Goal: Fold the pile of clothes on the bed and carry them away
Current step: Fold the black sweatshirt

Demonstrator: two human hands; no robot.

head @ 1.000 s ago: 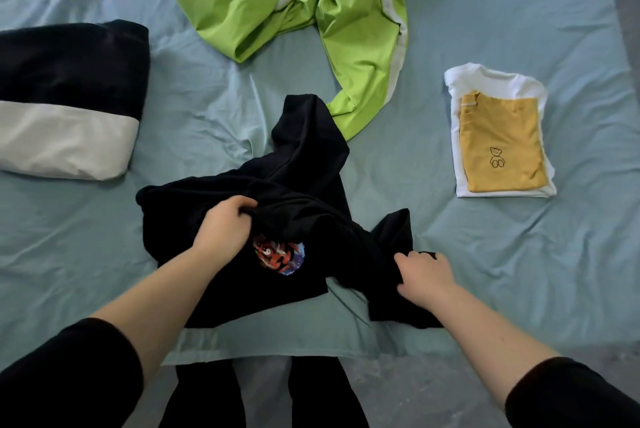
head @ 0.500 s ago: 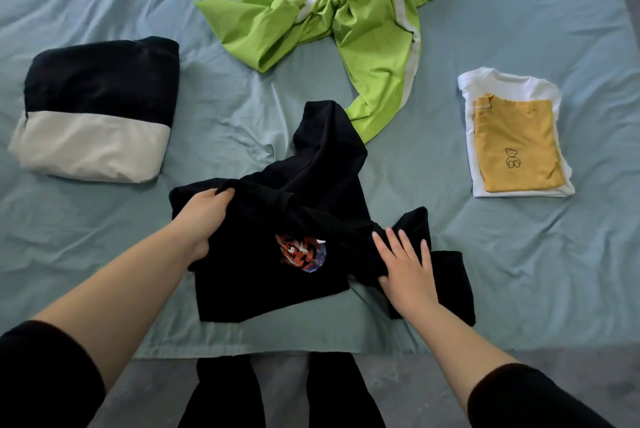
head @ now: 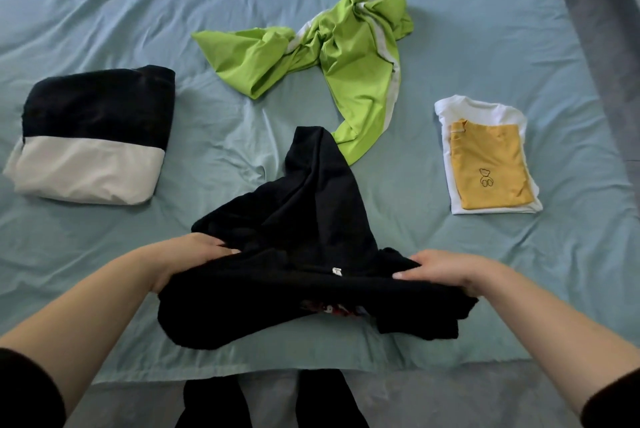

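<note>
A black garment (head: 304, 219) with a small white label lies crumpled at the near edge of the bed. My left hand (head: 188, 259) grips its left side, and my right hand (head: 441, 270) grips its right side. The near part is lifted off the sheet; a red printed patch peeks out under the fold. A bright green garment (head: 346, 56) with white stripes lies unfolded beyond it. A folded black-and-cream garment (head: 93, 136) sits at the left. A folded yellow top (head: 488, 167) rests on a folded white one (head: 478, 108) at the right.
The light blue bed sheet (head: 519, 29) is wrinkled all over. Its near edge runs just below the black garment, with grey floor (head: 450, 396) and my dark-clad legs under it. A grey surface borders the bed at the upper right.
Both hands moved to the sides of the black garment, took hold and lifted its near part, folding it so the printed patch is nearly hidden. The view shifted back, showing more of the bed.
</note>
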